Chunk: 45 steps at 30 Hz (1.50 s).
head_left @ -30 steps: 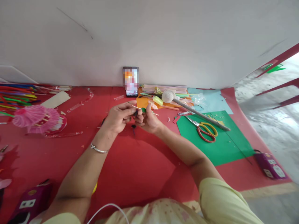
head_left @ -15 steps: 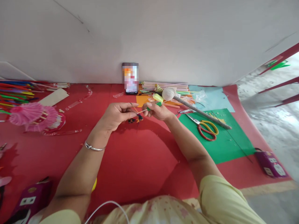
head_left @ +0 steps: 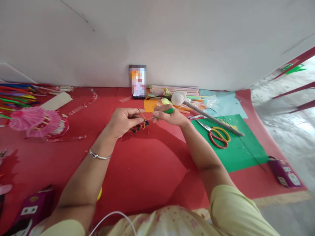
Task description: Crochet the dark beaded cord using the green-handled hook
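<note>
While the phone is being propped against the wall, a thin stick with a green bit on it is being pinched in the closed fingers of the right hand, just in front of that phone. A dark beaded strand is being gripped by the curled left hand right beside it. Scissors are being left on green paper, well right of the phone.
</note>
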Each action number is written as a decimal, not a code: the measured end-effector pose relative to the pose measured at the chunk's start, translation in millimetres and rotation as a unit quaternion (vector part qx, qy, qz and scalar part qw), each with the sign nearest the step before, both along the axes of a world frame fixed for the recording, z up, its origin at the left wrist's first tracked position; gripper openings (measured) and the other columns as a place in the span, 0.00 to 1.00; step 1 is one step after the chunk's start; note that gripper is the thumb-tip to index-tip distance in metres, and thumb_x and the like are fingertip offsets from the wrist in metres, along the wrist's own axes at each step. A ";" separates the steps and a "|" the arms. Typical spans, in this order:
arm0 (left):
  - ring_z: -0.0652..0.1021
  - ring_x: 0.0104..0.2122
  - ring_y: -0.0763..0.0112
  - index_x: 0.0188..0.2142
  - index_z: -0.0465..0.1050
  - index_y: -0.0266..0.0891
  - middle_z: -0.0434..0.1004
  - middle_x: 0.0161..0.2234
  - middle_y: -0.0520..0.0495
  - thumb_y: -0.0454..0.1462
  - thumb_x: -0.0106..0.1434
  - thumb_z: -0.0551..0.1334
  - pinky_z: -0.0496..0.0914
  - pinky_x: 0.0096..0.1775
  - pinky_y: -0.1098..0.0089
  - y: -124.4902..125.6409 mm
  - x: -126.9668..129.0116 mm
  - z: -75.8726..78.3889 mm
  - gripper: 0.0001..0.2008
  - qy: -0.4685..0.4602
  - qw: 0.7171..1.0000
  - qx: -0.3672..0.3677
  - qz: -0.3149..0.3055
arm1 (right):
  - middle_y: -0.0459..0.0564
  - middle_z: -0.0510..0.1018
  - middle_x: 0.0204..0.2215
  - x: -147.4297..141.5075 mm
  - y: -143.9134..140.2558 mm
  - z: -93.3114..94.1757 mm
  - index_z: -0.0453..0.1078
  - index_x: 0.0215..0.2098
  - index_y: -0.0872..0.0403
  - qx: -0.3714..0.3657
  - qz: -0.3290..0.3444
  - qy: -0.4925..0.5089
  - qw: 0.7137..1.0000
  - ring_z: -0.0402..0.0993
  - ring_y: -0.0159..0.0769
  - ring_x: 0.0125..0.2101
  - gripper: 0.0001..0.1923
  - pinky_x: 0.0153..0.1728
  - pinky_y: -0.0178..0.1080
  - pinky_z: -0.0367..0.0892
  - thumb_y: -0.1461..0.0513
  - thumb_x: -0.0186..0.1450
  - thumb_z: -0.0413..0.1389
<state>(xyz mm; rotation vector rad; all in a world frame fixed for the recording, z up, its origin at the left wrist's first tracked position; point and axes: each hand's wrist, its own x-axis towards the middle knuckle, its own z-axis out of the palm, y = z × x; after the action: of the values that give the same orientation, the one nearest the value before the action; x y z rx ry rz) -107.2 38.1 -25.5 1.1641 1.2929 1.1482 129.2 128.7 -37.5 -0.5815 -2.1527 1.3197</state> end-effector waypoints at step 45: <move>0.68 0.21 0.81 0.38 0.89 0.35 0.76 0.24 0.53 0.29 0.40 0.79 0.61 0.25 0.73 8.2 0.9 -1.4 0.21 -0.155 0.985 -0.074 0.033 | 0.50 0.80 0.34 -9.7 -9.5 -38.9 0.83 0.46 0.48 0.578 -0.087 -0.092 0.806 0.69 0.39 0.34 0.19 0.32 0.45 0.57 0.44 0.79 0.58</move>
<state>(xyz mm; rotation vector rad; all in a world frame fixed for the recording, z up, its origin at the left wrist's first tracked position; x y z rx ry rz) -106.3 46.3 -26.9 0.8014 1.1603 1.2054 119.5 119.2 -76.4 -0.3475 -2.4627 -0.2922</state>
